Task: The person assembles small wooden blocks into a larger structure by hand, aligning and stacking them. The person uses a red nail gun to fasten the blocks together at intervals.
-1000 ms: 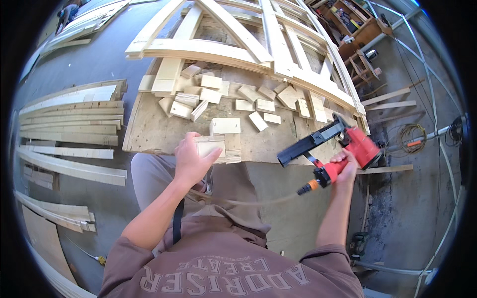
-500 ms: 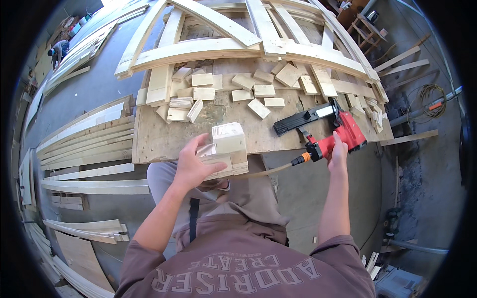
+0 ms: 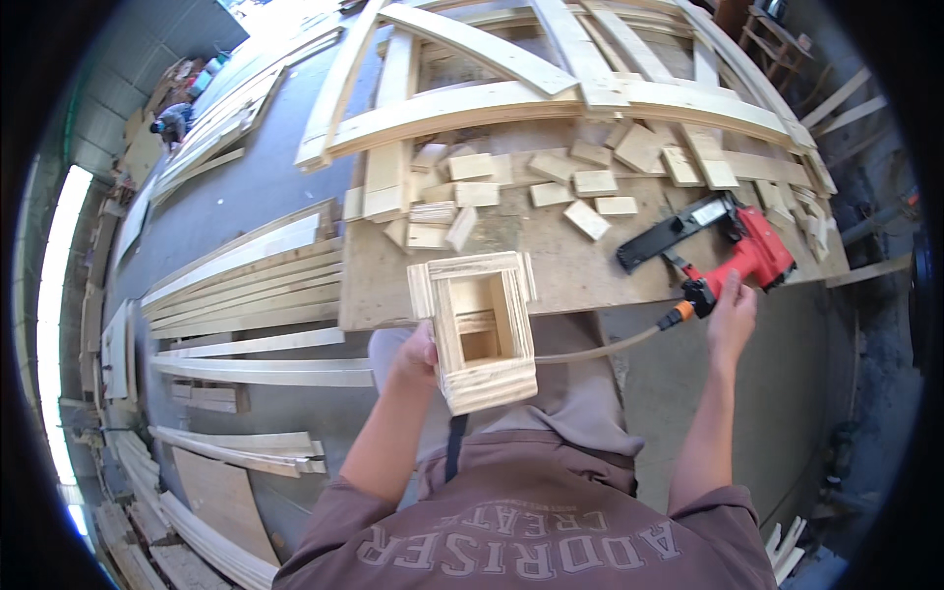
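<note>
My left hand (image 3: pixel 421 349) grips a small hollow wooden box (image 3: pixel 457 383) by its left side, holding it up off the table with its rectangular opening facing me. Its walls are layered pale wood strips, and most of my left fingers are hidden behind it. On the right, my right hand (image 3: pixel 732 317) is wrapped round the handle of a red and black pneumatic nail gun (image 3: pixel 759 258). The gun's long black magazine points left over the table edge. From its orange fitting an air hose (image 3: pixel 600 351) runs left and passes behind the box.
Several small wood blocks (image 3: pixel 588 220) lie scattered on the plywood worktable (image 3: pixel 551 280). Behind them rests a large timber frame (image 3: pixel 472 106). Long boards (image 3: pixel 251 285) are stacked at the left. Far off at the upper left, a person (image 3: pixel 174 123) bends over.
My left hand has turned the wooden box so that its hollow opening now faces me. The view has shifted left; the nail gun stays in my right hand.
</note>
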Demonstrator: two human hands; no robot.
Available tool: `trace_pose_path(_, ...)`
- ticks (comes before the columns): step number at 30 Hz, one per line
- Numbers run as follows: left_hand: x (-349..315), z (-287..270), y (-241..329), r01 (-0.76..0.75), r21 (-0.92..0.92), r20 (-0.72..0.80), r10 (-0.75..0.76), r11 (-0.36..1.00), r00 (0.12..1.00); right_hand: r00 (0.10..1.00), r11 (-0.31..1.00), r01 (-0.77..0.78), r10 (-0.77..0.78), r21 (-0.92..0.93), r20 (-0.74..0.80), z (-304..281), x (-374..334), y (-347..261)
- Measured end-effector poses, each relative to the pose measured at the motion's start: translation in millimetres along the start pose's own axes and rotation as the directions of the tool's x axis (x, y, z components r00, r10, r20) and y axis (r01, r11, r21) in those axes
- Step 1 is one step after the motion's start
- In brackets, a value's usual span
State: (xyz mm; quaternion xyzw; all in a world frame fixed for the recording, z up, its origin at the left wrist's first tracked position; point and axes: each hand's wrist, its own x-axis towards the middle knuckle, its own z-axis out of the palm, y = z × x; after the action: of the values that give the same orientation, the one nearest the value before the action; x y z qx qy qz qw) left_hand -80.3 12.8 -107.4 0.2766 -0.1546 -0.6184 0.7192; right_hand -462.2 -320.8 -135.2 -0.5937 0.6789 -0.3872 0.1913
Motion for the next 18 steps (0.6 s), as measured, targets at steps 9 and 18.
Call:
trace_pose_path(9, 2.3, 49.7, 2.4, -0.009, -0.357, 0.156, 0.069, 0.934, 0.985, 0.976, 0.976, 0.183, -0.165, 0.119, -0.145, -26.6, -25.9, -77.9)
trace_pose_path(18, 47.1, 110.1, 78.8, -0.047, 0.995, 0.038, 0.098, 0.093, 0.994, 0.482, 0.713, 0.249, -0.678, 0.655, 0.555, -20.0, -84.3, -158.3)
